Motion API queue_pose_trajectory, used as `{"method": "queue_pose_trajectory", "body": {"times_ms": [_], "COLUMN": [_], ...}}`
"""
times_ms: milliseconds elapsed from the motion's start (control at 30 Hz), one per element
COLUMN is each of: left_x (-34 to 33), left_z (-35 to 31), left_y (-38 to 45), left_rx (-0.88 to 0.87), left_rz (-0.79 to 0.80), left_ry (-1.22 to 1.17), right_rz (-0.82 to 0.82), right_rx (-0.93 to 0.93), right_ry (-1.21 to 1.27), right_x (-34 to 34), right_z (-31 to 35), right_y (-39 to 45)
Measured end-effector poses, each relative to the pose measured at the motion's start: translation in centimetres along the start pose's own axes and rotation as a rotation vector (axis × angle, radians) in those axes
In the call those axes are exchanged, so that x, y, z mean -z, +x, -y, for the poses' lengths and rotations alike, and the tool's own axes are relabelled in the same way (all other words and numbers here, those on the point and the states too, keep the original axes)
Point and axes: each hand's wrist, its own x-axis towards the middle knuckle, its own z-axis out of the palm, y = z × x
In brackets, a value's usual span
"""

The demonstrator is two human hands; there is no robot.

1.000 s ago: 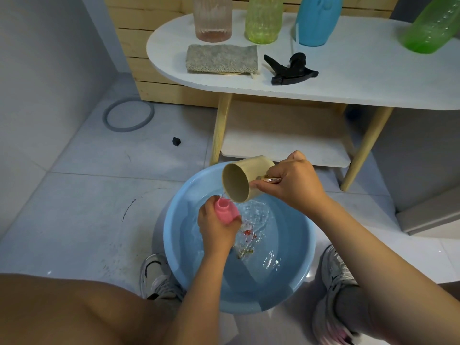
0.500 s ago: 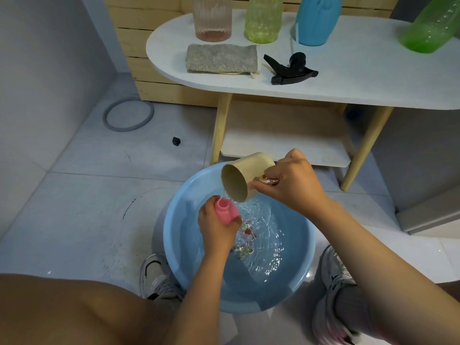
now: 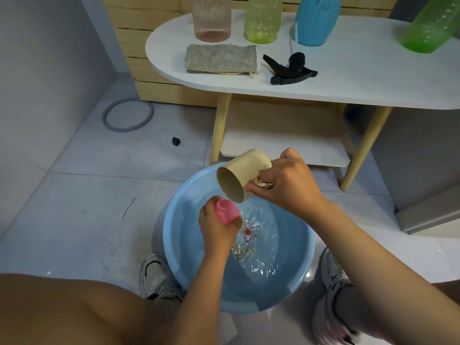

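Head view, looking down past bare knees onto a tiled floor. Small pink plastic bottle (image 3: 227,212) held upright over a round light-blue plastic basin (image 3: 171,247) of water, neck uppermost, body wrapped in the grip of the left hand (image 3: 216,231). Beige plastic cup (image 3: 242,174) tipped almost onto its side just above the bottle's mouth, lip lowest, clasped near its base in the grip of the right hand (image 3: 286,186), fingers curled, a ring showing. Thin stream of water (image 3: 223,195) falling from the cup's lip towards the bottle's mouth; rippled surface beneath, small coloured bits lying on the basin floor. Behind, well apart from the work, a white oval desk (image 3: 361,80) carrying a black trigger spray head (image 3: 290,69), a folded grey cloth (image 3: 221,58) and several bottles.

Step in hand, by judgement: filling the bottle from the cup, the pour probably near its end, given the steep tilt and the thinness of the stream. Fill level hidden by the opaque pink wall.

Next move, probably: cup righted, or dipped into the basin for a refill. Requirements: bottle held plumb and close under the lip, narrow neck centred on the stream, slow tilt to avoid spill down the outside.
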Motion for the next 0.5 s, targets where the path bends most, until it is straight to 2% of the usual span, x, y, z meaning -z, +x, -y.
{"method": "queue_pose_trajectory", "body": {"times_ms": [500], "left_x": [0.04], "left_z": [-0.41], "left_y": [0.04], "left_rx": [0.008], "left_rz": [0.002], "left_ry": [0.028], "right_rz": [-0.046], "right_rx": [0.139], "right_ry": [-0.041], "right_x": [-0.39], "right_z": [0.04], "right_y": [-0.05]}}
